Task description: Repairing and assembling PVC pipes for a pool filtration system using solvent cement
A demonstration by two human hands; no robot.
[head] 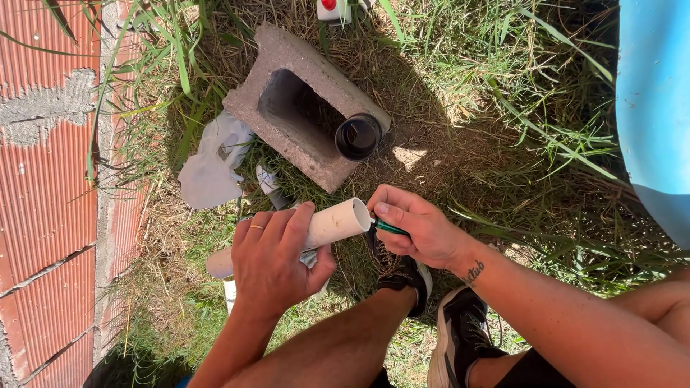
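Right, head view, frame centre: left hand (277, 262) wrapped round white pipe (327, 226), open end pointing right. Right hand (417, 230) pinches a small green-handled tool (389, 228) at the pipe's rim. Risks — pipe held in the air w/ no support, so it could twist; tool might slip toward fingers. Open black can (358, 136) perched on block (302, 108), upper centre, could tip.

Harsh overhead sun — a hard dark shadow on the grass (431, 93); sharp focus, edges slightly bowed.
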